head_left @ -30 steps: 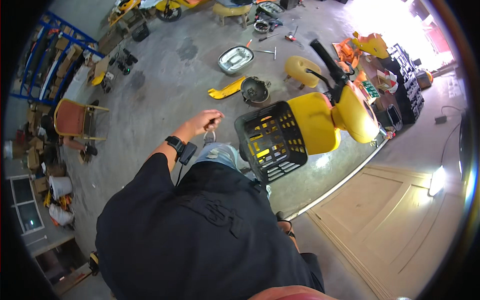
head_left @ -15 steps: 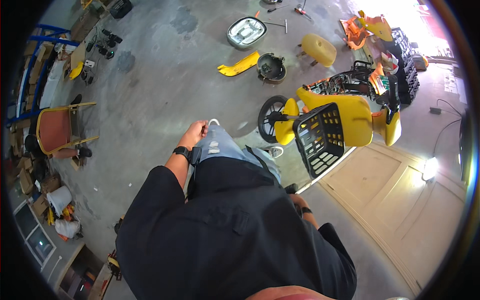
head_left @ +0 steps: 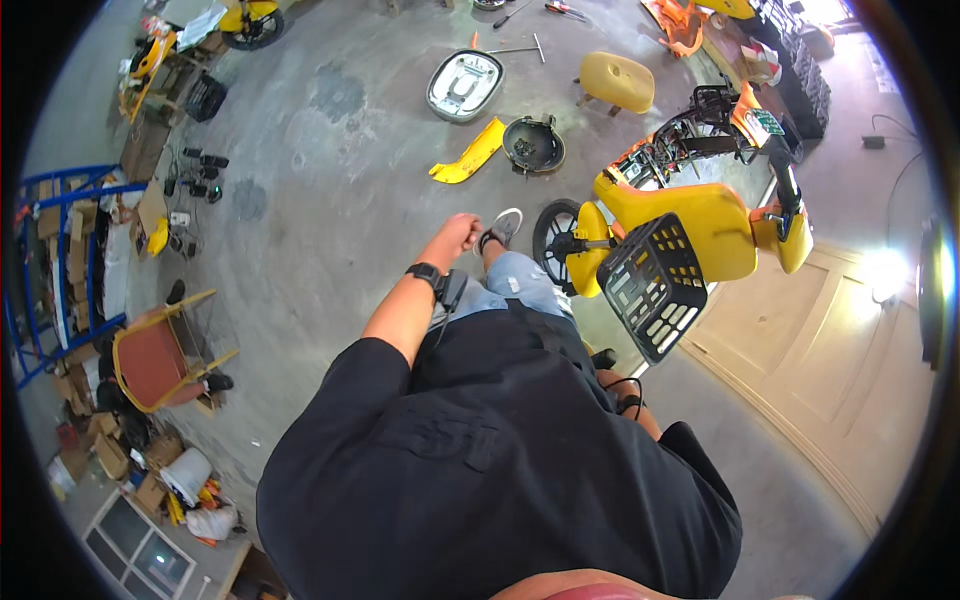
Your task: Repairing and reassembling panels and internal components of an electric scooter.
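My left hand hangs in front of my body with its fingers curled in, and nothing shows in it. A dark band with a small black device sits on that wrist. Beyond the hand, my foot in a grey shoe is stretched forward. My right hand is low by my right side, partly behind my shirt, its fingers hidden. A small black object shows beside it; whether I hold it I cannot tell. Ahead to the right stands a partly dismantled yellow scooter with a black basket.
On the floor ahead lie a curved yellow panel, a dark bowl-like housing, a silver-lined oval part, a yellow seat and several tools. A folding chair and a blue rack stand left. A pale door panel lies right.
My view has shifted and the scooter sits a little further right in it. My left hand has swung forward and right, still curled. A grey-shoed foot has come forward.
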A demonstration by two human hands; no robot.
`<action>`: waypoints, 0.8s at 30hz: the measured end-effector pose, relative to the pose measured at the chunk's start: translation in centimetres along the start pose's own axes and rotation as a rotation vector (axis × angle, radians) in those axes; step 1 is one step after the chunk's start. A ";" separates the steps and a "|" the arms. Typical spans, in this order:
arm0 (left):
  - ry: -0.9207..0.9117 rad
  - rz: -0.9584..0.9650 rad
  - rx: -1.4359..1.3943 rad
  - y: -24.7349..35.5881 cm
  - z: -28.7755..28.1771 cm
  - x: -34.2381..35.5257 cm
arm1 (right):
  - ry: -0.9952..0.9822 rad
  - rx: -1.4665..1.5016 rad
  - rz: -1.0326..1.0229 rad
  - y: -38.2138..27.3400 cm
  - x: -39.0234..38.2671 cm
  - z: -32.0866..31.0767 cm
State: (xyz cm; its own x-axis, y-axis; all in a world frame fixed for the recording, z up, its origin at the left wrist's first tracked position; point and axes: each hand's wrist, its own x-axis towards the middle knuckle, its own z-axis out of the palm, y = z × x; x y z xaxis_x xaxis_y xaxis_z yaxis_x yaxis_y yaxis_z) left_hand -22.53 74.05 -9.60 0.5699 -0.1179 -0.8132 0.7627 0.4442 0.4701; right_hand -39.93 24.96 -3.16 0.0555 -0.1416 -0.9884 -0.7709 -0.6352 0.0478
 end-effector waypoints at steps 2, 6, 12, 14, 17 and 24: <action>0.003 -0.013 0.064 2.4 4.2 3.3 | -0.010 0.071 -0.020 0.9 2.7 0.1; 0.018 -0.116 0.107 7.3 8.5 10.6 | -0.058 0.297 -0.090 2.2 9.6 2.0; -0.018 -0.347 0.641 6.0 13.7 23.0 | 0.150 0.500 -0.406 18.9 12.3 9.1; 0.210 -0.166 0.600 12.9 13.1 25.4 | -0.163 1.120 -0.061 2.5 12.9 8.3; 0.232 -0.216 0.550 13.3 14.1 28.3 | -0.294 1.225 0.292 -3.6 5.6 7.6; 0.233 -0.159 0.651 16.6 16.5 28.7 | -0.339 1.210 0.290 -5.1 1.6 9.4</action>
State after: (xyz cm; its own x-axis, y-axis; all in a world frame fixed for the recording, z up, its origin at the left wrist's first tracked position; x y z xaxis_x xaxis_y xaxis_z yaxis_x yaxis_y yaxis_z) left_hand 11.55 63.41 -19.48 0.4117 0.0881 -0.9071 0.9005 -0.1920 0.3901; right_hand -41.90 35.15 -6.31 -0.2352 0.1538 -0.9597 -0.8192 0.5001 0.2809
